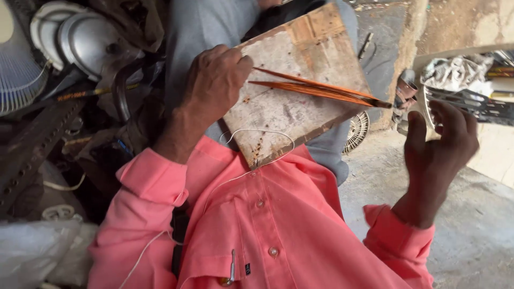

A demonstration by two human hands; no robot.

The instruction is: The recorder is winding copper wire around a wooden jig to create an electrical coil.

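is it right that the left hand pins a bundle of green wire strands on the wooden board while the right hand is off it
Not quite. The head view shows the strands are orange, not green. The left hand does pin them on the wooden board, with the right hand off it.

— How's the light where you sit?

— Soft daylight, no hard sun. Your pink shirt [278, 225] is evenly lit and the wooden board [300, 80] shows its grain and stains clearly. The concrete wall [455, 21] at upper right is the brightest patch, nearly washed out.

— And the dark parts?

— The clutter at the left of the frame sinks into shadow; your metal plates [80, 37] at upper left catch only a dull sheen. Your right hand [439, 155] reads dark against the pale floor [482, 214].

— Sharpness?

— Your left hand [214, 85] is crisp. The right hand's fingers are slightly smeared, and the wide lens bends things at the edges.
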